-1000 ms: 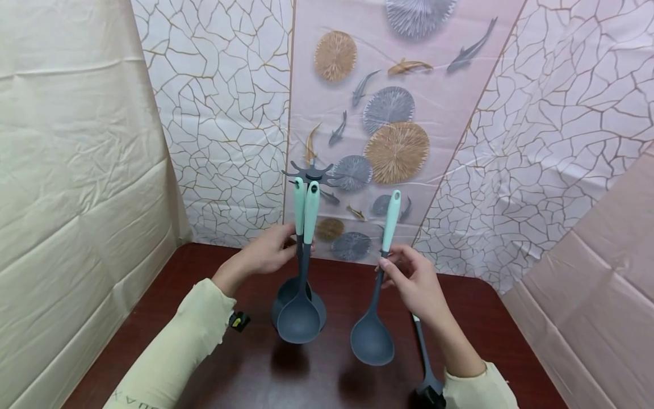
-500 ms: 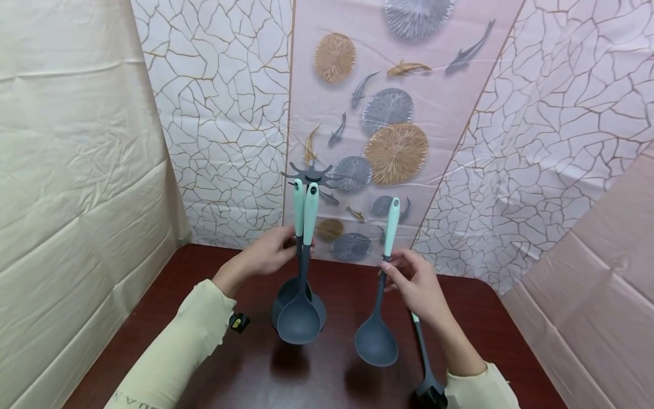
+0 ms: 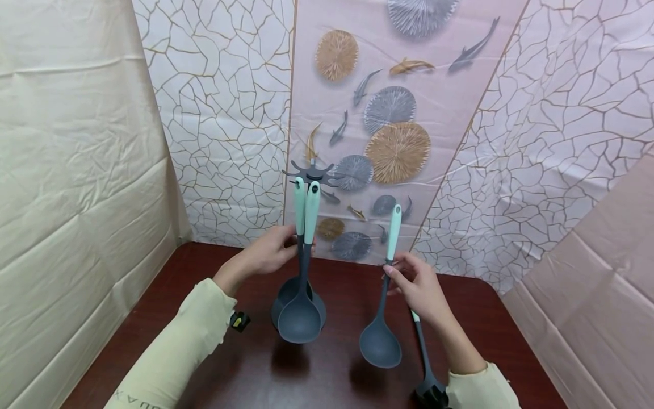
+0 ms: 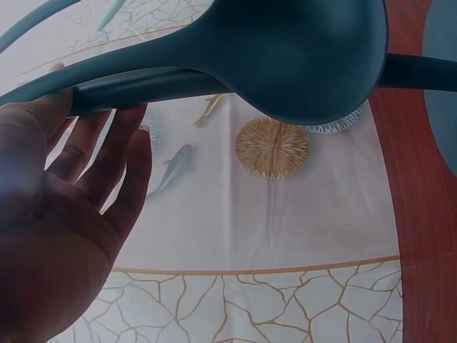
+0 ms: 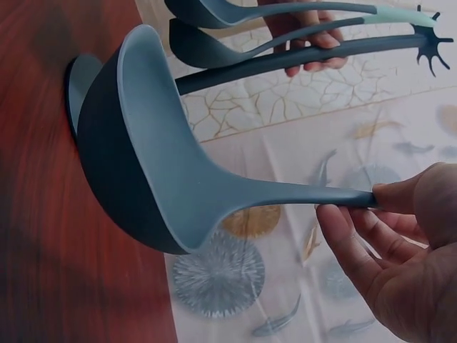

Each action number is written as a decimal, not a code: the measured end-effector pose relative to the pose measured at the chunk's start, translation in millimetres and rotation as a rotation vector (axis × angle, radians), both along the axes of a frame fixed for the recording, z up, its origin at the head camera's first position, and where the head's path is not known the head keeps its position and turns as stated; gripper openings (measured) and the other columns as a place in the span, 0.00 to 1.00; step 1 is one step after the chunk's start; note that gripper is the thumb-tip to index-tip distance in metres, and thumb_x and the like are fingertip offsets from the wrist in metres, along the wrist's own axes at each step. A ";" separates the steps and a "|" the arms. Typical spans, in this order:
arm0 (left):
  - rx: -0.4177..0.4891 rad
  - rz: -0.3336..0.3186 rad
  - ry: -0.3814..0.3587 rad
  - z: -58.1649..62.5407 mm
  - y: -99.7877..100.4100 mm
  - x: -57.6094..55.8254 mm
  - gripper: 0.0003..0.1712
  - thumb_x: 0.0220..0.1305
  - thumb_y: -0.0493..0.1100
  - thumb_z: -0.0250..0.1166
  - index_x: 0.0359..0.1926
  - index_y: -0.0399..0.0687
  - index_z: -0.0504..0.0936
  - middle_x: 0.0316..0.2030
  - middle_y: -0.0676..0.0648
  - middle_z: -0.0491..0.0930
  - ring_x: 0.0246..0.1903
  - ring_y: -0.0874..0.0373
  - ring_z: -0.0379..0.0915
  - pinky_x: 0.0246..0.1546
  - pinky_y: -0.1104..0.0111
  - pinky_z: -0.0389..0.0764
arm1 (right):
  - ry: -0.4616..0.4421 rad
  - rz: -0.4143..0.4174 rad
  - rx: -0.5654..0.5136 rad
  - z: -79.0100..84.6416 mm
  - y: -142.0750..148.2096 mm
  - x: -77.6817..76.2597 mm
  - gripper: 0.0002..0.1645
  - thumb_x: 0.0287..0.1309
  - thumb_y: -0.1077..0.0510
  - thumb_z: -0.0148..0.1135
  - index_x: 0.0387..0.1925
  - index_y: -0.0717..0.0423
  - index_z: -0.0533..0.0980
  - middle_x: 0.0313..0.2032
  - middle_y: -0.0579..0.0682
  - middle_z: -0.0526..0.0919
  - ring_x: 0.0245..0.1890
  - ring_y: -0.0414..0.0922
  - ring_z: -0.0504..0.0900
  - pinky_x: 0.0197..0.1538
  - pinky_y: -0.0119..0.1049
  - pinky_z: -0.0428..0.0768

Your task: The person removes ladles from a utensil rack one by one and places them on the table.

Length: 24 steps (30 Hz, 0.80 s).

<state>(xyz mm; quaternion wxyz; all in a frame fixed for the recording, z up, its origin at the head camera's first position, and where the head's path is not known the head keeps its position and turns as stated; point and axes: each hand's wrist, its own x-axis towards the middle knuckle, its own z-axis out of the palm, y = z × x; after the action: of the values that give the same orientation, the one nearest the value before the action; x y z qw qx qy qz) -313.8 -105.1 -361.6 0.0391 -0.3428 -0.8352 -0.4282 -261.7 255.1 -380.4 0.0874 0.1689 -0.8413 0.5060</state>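
In the head view, my right hand (image 3: pixel 420 284) pinches a mint-handled, dark-grey ladle (image 3: pixel 380 336) over the glossy red-brown table (image 3: pixel 319 383), beside the stand (image 3: pixel 314 175) my left hand (image 3: pixel 268 249) grips. The left-wrist view shows my fingers (image 4: pixel 132 175) curled at its smooth pole (image 4: pixel 153 91), near a hanging ladle's (image 4: pixel 300 57) rounded bowl. From the right wrist, my own ladle displays a deep, smooth bowl tapering into a slim shaft.
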 end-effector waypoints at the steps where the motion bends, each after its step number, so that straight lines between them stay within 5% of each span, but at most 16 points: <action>1: 0.000 0.002 0.005 -0.4 -0.4 -0.3 0.09 0.78 0.47 0.65 0.53 0.52 0.84 0.34 0.55 0.86 0.31 0.54 0.77 0.34 0.59 0.76 | -0.001 0.002 -0.004 -0.9 0.4 -0.4 0.13 0.75 0.60 0.65 0.53 0.64 0.78 0.38 0.61 0.86 0.32 0.49 0.89 0.33 0.43 0.89; 11: 0.011 -0.003 0.016 -3.5 -0.9 -2.0 0.10 0.79 0.44 0.64 0.56 0.51 0.83 0.38 0.54 0.87 0.35 0.51 0.82 0.35 0.58 0.78 | -0.025 -0.025 -0.030 -9.0 5.7 -1.4 0.13 0.74 0.62 0.66 0.52 0.68 0.78 0.37 0.64 0.85 0.31 0.49 0.89 0.32 0.45 0.89; 24: 0.005 0.039 0.051 -2.8 2.5 1.1 0.07 0.78 0.44 0.65 0.53 0.53 0.83 0.44 0.53 0.86 0.42 0.60 0.86 0.41 0.59 0.84 | -0.075 -0.036 0.005 -15.8 10.9 -1.0 0.13 0.74 0.60 0.66 0.52 0.65 0.79 0.39 0.62 0.85 0.30 0.58 0.88 0.32 0.41 0.89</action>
<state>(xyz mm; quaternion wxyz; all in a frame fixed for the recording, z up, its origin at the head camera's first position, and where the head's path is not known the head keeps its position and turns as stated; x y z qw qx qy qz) -312.7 -102.6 -364.4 0.0692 -0.3373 -0.8395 -0.4204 -262.8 266.0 -396.1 0.0644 0.1350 -0.8481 0.5083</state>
